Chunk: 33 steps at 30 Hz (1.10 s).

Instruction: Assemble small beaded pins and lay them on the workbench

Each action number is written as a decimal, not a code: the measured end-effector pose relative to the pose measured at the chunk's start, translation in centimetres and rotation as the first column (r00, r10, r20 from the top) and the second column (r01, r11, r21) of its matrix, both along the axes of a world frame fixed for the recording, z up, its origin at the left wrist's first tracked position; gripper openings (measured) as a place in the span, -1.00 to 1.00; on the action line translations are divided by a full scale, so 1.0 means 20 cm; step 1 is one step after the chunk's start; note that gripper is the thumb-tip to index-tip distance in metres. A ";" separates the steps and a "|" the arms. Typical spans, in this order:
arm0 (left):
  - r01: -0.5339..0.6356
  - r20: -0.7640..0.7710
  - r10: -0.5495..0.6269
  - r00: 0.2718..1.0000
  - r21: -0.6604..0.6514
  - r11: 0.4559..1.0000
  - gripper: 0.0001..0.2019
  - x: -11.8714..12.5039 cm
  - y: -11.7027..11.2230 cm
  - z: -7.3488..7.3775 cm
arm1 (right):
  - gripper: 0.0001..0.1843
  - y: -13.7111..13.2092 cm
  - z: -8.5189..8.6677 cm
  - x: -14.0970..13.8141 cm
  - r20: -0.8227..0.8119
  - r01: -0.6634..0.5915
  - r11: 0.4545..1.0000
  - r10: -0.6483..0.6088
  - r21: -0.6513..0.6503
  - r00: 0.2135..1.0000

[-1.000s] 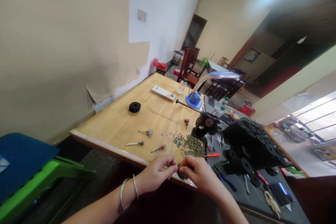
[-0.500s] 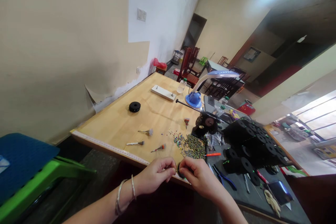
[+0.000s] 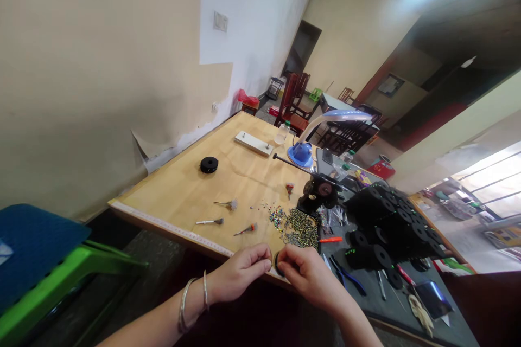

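Note:
At the table's near edge, my left hand (image 3: 247, 270) is closed in a pinch, thumb against the fingers. What it grips, if anything, is too small to make out. My right hand (image 3: 304, 271) is closed beside it, a small gap between the two. A dark round piece (image 3: 277, 264) shows at the right fingertips, mostly hidden by them, so I cannot tell if it is held or just touched. Just beyond the hands lie a heap of small dark-and-yellowish striped pieces (image 3: 302, 227) and a scatter of tiny coloured beads (image 3: 277, 218).
Brush-like bundles (image 3: 246, 229) and a black disc (image 3: 209, 165) lie left. Behind stand a white bar (image 3: 253, 143), a bottle (image 3: 281, 133) and a blue lamp (image 3: 300, 155). Rightward are a black rod device (image 3: 319, 192), an orange-handled tool (image 3: 330, 239), blue-handled pliers (image 3: 355, 283) and black spools (image 3: 380, 255).
My hands stay almost in place, with only a slight shift of the fingers around the dark round piece. The things on the table have not moved.

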<state>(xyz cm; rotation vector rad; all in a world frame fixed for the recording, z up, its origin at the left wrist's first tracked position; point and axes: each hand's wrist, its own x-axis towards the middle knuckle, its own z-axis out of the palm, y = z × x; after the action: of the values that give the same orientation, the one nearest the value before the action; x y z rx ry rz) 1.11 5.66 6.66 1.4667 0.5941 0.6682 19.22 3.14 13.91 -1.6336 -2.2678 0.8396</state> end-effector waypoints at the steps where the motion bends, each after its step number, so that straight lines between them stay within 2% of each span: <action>1: 0.005 -0.001 -0.005 1.000 0.001 1.000 -0.79 0.00 0.00 0.00 | -0.84 0.00 0.00 0.00 0.002 -0.005 1.000 0.005 0.002 1.000; 7: 0.026 0.016 -0.026 1.000 -0.010 1.000 -0.77 -0.01 0.00 -0.02 | -0.85 0.00 0.00 0.01 0.013 -0.017 1.000 0.017 0.014 1.000; 14: 0.030 0.035 -0.028 0.999 -0.080 0.996 -0.73 -0.02 -0.01 -0.02 | -0.84 -0.01 -0.02 -0.01 0.023 -0.011 1.000 0.010 0.029 1.000; 18: -0.009 -0.044 0.008 0.999 -0.038 0.999 -0.76 -0.04 -0.03 -0.01 | -0.81 -0.02 -0.05 0.03 -0.111 0.047 0.998 -0.053 -0.049 0.992; 20: -0.005 -0.129 0.009 0.992 0.029 1.000 -0.78 -0.06 -0.05 -0.02 | -0.75 -0.03 -0.09 0.08 -0.194 0.146 0.987 -0.156 -0.062 0.969; 21: 0.014 -0.181 -0.001 0.984 0.069 0.997 -0.80 -0.07 -0.06 -0.03 | -0.71 -0.04 -0.11 0.11 -0.204 0.230 0.973 -0.229 -0.018 0.952; 23: 0.069 -0.293 -0.021 0.956 0.154 0.986 -0.84 -0.11 -0.08 -0.06 | -0.67 -0.05 -0.18 0.17 -0.143 0.396 0.909 -0.378 0.127 0.914; 25: 0.121 -0.403 -0.025 0.915 0.215 0.969 -0.89 -0.14 -0.09 -0.10 | -0.67 -0.07 -0.25 0.22 -0.003 0.445 0.869 -0.455 0.217 0.890; 28: 0.172 -0.530 -0.011 0.848 0.256 0.951 -0.88 -0.17 -0.10 -0.16 | -0.72 -0.11 -0.37 0.21 0.148 0.456 0.858 -0.496 0.237 0.856; 30: 0.207 -0.582 -0.024 0.812 0.250 0.946 -0.86 -0.17 -0.11 -0.19 | -0.69 -0.12 -0.43 0.17 0.197 0.485 0.841 -0.531 0.239 0.824; 33: 0.237 -0.627 -0.039 0.778 0.236 0.942 -0.86 -0.16 -0.13 -0.24 | -0.58 -0.13 -0.48 0.11 0.232 0.523 0.818 -0.572 0.240 0.787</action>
<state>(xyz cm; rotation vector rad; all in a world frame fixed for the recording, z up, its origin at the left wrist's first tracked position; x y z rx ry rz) -2.02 3.02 1.94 2.0220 0.8987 0.1386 21.41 0.63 4.39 -2.2856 -1.7707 0.2664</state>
